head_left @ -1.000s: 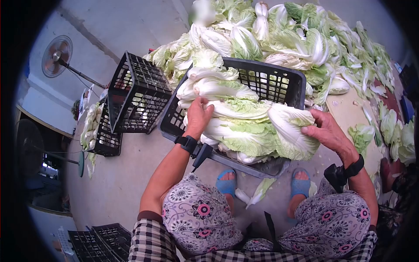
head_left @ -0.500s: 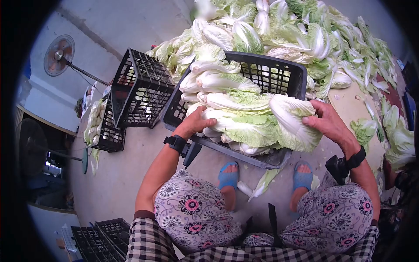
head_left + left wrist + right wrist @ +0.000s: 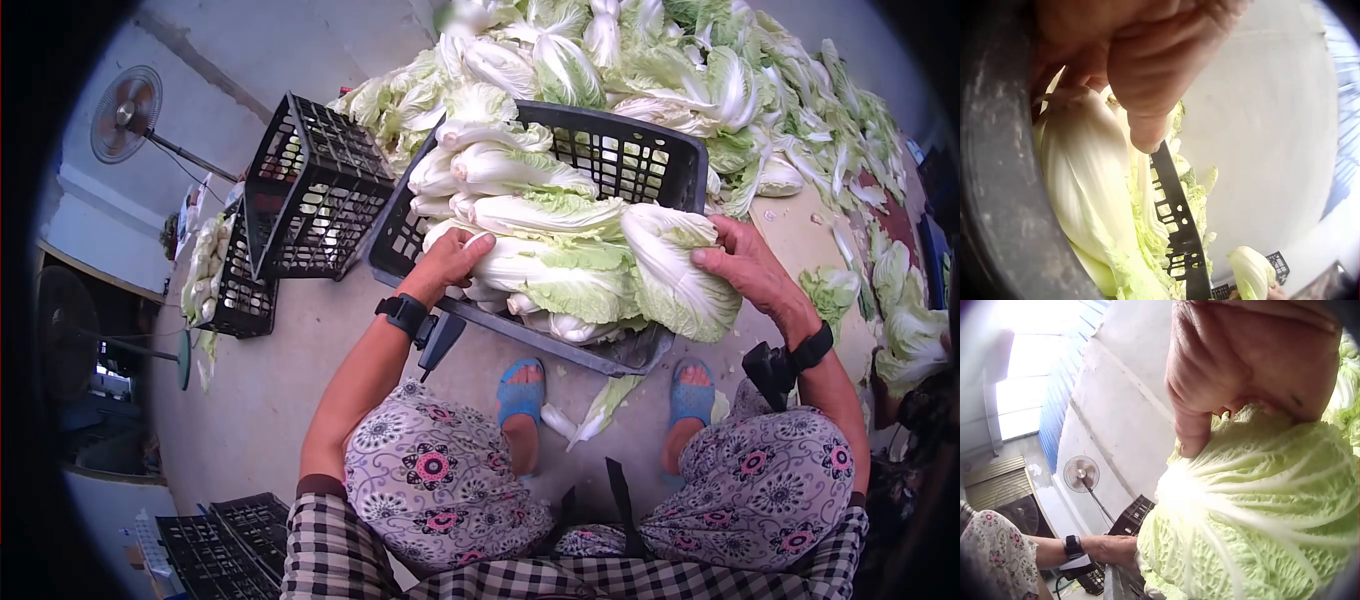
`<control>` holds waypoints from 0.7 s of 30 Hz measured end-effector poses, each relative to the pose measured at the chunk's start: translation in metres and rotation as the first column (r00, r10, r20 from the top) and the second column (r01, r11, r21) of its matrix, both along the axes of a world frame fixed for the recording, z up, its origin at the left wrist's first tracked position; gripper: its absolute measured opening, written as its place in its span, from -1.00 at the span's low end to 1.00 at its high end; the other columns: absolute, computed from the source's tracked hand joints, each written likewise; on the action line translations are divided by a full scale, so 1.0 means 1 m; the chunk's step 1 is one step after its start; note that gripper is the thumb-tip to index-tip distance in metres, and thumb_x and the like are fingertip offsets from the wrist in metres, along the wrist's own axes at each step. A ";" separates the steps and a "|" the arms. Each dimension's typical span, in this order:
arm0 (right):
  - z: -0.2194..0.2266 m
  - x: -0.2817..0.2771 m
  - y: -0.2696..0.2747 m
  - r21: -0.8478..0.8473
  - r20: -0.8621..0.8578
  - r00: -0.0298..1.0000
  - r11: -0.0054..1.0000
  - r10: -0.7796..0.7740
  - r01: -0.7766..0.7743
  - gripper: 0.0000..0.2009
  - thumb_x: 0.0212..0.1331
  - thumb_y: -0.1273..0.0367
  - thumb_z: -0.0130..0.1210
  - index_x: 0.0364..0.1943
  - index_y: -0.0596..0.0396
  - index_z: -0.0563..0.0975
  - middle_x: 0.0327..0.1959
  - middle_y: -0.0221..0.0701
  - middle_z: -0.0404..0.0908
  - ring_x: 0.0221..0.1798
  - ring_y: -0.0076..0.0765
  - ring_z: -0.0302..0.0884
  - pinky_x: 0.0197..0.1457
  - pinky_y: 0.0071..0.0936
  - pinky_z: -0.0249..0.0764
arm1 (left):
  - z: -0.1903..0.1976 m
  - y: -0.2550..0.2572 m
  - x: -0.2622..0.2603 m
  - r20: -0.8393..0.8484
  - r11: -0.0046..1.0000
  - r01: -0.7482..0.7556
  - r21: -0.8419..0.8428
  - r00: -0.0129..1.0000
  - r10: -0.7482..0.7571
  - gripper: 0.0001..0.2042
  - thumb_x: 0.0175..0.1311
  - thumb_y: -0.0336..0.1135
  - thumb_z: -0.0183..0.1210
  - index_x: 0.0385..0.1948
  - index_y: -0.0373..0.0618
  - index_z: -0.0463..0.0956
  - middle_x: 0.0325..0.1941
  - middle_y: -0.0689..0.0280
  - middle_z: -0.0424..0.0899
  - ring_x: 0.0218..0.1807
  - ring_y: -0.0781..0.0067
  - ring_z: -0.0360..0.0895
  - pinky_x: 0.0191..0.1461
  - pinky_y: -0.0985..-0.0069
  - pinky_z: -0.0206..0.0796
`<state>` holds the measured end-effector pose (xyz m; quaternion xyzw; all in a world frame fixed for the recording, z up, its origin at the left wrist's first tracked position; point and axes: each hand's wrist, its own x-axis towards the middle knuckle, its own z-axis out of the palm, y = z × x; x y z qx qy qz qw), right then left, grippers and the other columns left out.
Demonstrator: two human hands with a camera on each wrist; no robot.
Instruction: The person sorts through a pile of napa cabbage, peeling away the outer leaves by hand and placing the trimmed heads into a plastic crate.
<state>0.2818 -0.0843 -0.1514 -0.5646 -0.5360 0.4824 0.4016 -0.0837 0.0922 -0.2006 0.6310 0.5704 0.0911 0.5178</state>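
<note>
A black plastic crate [image 3: 690,165] holds several napa cabbages lying on their sides, white bases to the left. My left hand [image 3: 445,265] grips the base of the near top cabbage [image 3: 560,272]; in the left wrist view its fingers reach behind the white base [image 3: 1082,144], with the thumb beside it. At the crate's right end, another napa cabbage [image 3: 675,270] lies across the leafy ends of the others. My right hand [image 3: 755,265] holds this one by its leafy side, thumb on top. The right wrist view shows its crinkled leaves [image 3: 1260,506] close under the fingers.
A large heap of napa cabbages [image 3: 740,90] and loose leaves lies behind the crate. Stacked black crates [image 3: 330,195] and a standing fan [image 3: 127,113] are at the left. Loose leaves [image 3: 605,410] lie on the floor between the person's feet.
My left hand has moved from the cabbages farther back to the base of the near one. My right hand has kept its hold on the cabbage at the right end.
</note>
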 end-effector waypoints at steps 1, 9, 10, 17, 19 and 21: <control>0.000 -0.001 0.000 -0.019 -0.010 1.000 1.000 0.001 -0.002 -0.58 0.07 0.27 0.14 -0.02 0.25 0.47 -0.15 -0.37 0.59 -0.14 -0.53 0.50 0.01 -0.52 0.40 | -0.001 -0.004 0.003 -0.030 0.998 0.022 0.059 0.999 -0.020 -0.18 0.01 0.25 0.23 0.09 -0.35 0.26 -0.15 0.11 0.56 -0.26 0.37 0.55 -0.45 0.57 0.42; 0.002 -0.001 -0.002 -0.028 0.000 1.000 1.000 0.012 -0.012 -0.61 0.09 0.32 0.14 -0.02 0.24 0.47 -0.15 -0.36 0.59 -0.13 -0.54 0.49 -0.01 -0.54 0.40 | 0.015 -0.007 0.023 -0.105 0.982 0.087 0.165 0.992 -0.070 -0.23 -0.03 0.04 0.35 0.08 -0.44 0.29 -0.05 0.05 0.55 -0.11 0.36 0.55 -0.14 0.49 0.44; -0.003 0.005 -0.001 -0.016 0.014 0.999 0.999 0.029 -0.029 -0.62 0.09 0.32 0.14 -0.02 0.25 0.47 -0.15 -0.35 0.59 -0.13 -0.54 0.49 -0.01 -0.54 0.40 | 0.012 -0.003 0.022 -0.027 0.974 0.094 0.208 0.996 -0.090 -0.27 -0.04 -0.03 0.36 0.06 -0.45 0.32 -0.03 0.06 0.55 -0.07 0.35 0.54 0.03 0.48 0.36; -0.006 0.017 -0.007 0.023 -0.028 0.999 0.999 0.040 -0.039 -0.67 0.07 0.34 0.16 -0.11 0.27 0.50 -0.22 -0.35 0.61 -0.21 -0.55 0.48 -0.11 -0.55 0.41 | 0.070 -0.004 0.019 -0.171 0.903 0.219 0.368 0.971 -0.166 -0.38 -0.09 -0.08 0.30 -0.07 -0.47 0.46 -0.19 0.00 0.62 -0.19 0.32 0.58 -0.05 0.48 0.38; -0.005 0.020 -0.008 0.021 0.007 0.999 0.999 0.037 -0.037 -0.68 0.07 0.35 0.16 -0.12 0.27 0.51 -0.24 -0.35 0.61 -0.22 -0.54 0.48 -0.12 -0.55 0.41 | 0.105 -0.017 0.019 -0.275 0.852 0.284 0.440 0.946 -0.173 -0.38 -0.10 -0.04 0.28 -0.11 -0.46 0.46 -0.25 0.05 0.62 -0.22 0.35 0.56 -0.09 0.50 0.36; -0.004 0.023 -0.010 0.044 -0.030 0.999 0.999 0.033 -0.032 -0.65 0.08 0.35 0.16 -0.06 0.25 0.49 -0.19 -0.35 0.60 -0.18 -0.55 0.49 -0.09 -0.56 0.42 | 0.151 -0.038 0.025 -0.229 0.832 0.287 0.474 0.953 -0.198 -0.37 -0.10 0.02 0.26 -0.14 -0.43 0.44 -0.28 0.13 0.60 -0.25 0.39 0.53 -0.11 0.52 0.34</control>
